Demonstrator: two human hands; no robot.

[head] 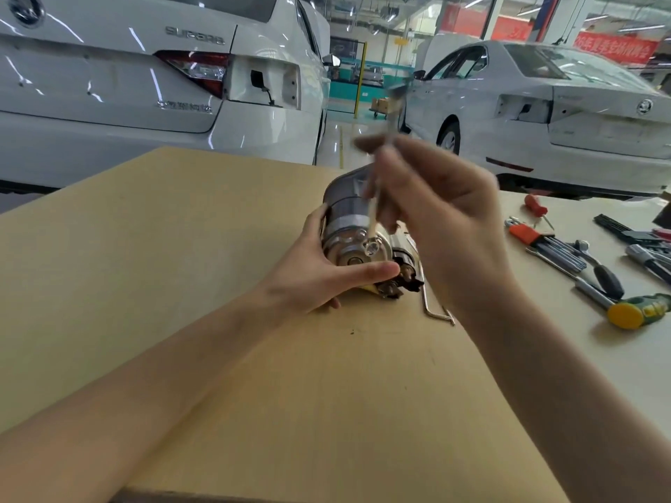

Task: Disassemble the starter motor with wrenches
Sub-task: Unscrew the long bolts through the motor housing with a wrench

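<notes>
Starter motor (348, 226) lying on the cardboard-topped table (218, 285)
Left hand (319, 270) grips the motor's near end, thumb across its face; right hand (435, 219) holds a blurred wrench (374, 208), ring end at the end plate

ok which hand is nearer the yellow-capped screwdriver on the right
Right. The right hand, gripping a wrench, is raised over the starter motor, on the side toward the yellow-capped screwdriver. The left hand grips the motor's far side.
</notes>
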